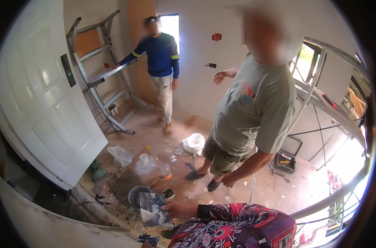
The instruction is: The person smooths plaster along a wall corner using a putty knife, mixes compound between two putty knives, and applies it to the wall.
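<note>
My right hand (180, 208), at the end of a patterned sleeve, is closed on a flat board (152, 208) smeared with white and dark material. Below it, at the bottom edge, a small part of my left hand (147, 245) shows beside a small dark, white-smeared tool (149, 238); its fingers are mostly cut off by the frame. Partly behind the board, a round grey basin (137, 196) stands on the floor. Just right of the board lies a small dark object (168, 193) that I cannot make out.
A person in a grey shirt (254, 99) stands close ahead. Another in blue (158, 56) touches a metal ladder (97, 78). A white door (47, 95) is at left. The floor holds plastic bags (145, 164), a bottle (166, 171), a white sack (193, 144) and a toolbox (285, 162).
</note>
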A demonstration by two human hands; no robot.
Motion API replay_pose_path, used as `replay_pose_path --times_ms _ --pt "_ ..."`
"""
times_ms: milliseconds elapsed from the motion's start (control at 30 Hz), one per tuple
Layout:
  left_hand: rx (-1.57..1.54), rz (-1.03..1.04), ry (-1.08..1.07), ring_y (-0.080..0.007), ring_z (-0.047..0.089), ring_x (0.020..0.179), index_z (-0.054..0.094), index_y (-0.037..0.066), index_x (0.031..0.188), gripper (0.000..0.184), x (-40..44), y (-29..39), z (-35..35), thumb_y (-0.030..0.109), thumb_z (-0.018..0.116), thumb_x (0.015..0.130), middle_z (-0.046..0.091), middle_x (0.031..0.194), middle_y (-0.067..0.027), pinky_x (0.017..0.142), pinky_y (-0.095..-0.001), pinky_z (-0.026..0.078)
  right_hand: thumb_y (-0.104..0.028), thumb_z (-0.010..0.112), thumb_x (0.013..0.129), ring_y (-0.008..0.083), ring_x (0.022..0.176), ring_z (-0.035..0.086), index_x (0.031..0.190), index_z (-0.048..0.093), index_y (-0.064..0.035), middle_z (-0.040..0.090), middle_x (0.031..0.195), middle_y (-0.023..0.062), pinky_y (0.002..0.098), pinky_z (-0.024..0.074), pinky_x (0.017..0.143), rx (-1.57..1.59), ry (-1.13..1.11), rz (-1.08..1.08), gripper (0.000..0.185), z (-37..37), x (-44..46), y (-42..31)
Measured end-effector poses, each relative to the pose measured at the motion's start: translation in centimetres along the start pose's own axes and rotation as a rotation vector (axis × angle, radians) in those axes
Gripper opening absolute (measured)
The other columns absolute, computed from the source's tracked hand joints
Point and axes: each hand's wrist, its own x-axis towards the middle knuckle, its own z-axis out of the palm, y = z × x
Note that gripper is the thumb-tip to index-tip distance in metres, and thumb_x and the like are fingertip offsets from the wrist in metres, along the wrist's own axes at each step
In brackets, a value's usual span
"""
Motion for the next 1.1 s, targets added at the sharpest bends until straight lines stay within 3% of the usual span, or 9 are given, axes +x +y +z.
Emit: replay_pose_path --times_ms 167,267,533,633,733,833,967,1067,1100 --pt "-0.022 0.042 -0.118 -0.0251 0.069 0.065 0.071 -0.005 0.083 0.023 0.7 -0.5 -1.1 0.015 0.062 0.089 0.073 0.082 -0.0116 0.061 -0.0359 0.060 -0.017 0.058 0.099 0.0234 0.110 0.062 0.126 0.052 -0.0070 0.063 0.121 0.0069 0.0442 0.0504 0.094 0.034 0.035 0.038 0.030 -1.2 0.3 0.3" --pt "0.151 -0.042 0.407 -0.0371 0.059 0.106 0.055 0.002 0.125 0.039 -0.1 -0.7 0.5 0.019 0.063 0.090 0.059 0.121 -0.0143 0.078 -0.0639 0.052 -0.017 0.059 0.099 0.0234 0.110 0.063 0.126 0.053 -0.0068 0.063 0.121 0.0068 0.0453 0.0509 0.094 0.086 -0.024 0.002 0.030 -2.0 1.0 0.5" --pt "0.244 -0.077 0.420 -0.0342 0.061 0.105 0.055 -0.001 0.126 0.039 -2.1 0.8 1.8 0.017 0.063 0.092 0.059 0.123 -0.0152 0.067 -0.0544 0.059 -0.014 0.060 0.098 0.0224 0.112 0.063 0.128 0.053 -0.0075 0.063 0.122 0.0051 0.0470 0.0516 0.098 0.102 0.048 -0.026 0.031 -0.9 0.8 -0.7" --pt "0.112 0.009 0.251 -0.0290 0.065 0.085 0.063 -0.003 0.103 0.022 0.3 -1.0 -0.1 0.015 0.062 0.090 0.066 0.101 -0.0130 0.064 -0.0450 0.059 -0.015 0.059 0.099 0.0215 0.112 0.062 0.128 0.053 -0.0083 0.063 0.122 0.0041 0.0440 0.0507 0.098 0.077 -0.030 -0.050 0.031 -0.8 0.7 -0.3" --pt "-0.426 -0.063 -0.053 -0.0239 0.069 0.064 0.071 -0.004 0.081 0.022 2.8 -1.3 -0.5 0.014 0.062 0.088 0.072 0.079 -0.0108 0.060 -0.0357 0.060 -0.016 0.058 0.100 0.0209 0.111 0.062 0.128 0.052 -0.0087 0.063 0.121 0.0028 0.0416 0.0502 0.097 0.073 0.013 -0.030 0.029 -0.5 0.7 -0.6" --pt "0.015 0.056 0.111 -0.0241 0.069 0.065 0.071 -0.005 0.083 0.022 1.6 -0.8 -0.2 0.014 0.062 0.088 0.072 0.080 -0.0113 0.060 -0.0358 0.060 -0.015 0.055 0.101 0.0194 0.105 0.065 0.131 0.051 -0.0102 0.064 0.120 0.0024 0.0402 0.0550 0.088 0.077 -0.022 -0.049 0.030 -1.1 1.0 -0.3" --pt "0.140 0.039 0.199 -0.0244 0.069 0.066 0.071 -0.006 0.086 0.022 0.8 -0.3 0.1 0.014 0.061 0.088 0.072 0.081 -0.0119 0.061 -0.0360 0.061 -0.017 0.058 0.100 0.0165 0.110 0.062 0.127 0.052 -0.0092 0.063 0.120 0.0003 0.0372 0.0515 0.093 0.064 -0.092 -0.041 0.029 -1.5 1.3 -0.3" --pt "0.196 0.026 0.239 -0.0246 0.070 0.067 0.071 -0.007 0.088 0.023 0.4 -0.1 0.4 0.013 0.061 0.088 0.072 0.081 -0.0124 0.061 -0.0362 0.061 -0.015 0.058 0.100 0.0173 0.108 0.063 0.127 0.052 -0.0078 0.063 0.119 0.0019 0.0363 0.0514 0.094 0.053 0.047 -0.123 0.028 0.5 0.7 -2.4" --pt "0.206 0.032 0.234 -0.0247 0.070 0.067 0.071 -0.008 0.089 0.023 0.3 -0.2 0.6 0.013 0.061 0.088 0.072 0.081 -0.0125 0.061 -0.0363 0.061 -0.015 0.056 0.101 0.0170 0.102 0.064 0.128 0.052 -0.0085 0.064 0.116 0.0018 0.0355 0.0526 0.087 0.045 0.029 -0.189 0.028 -0.2 1.7 -3.4"
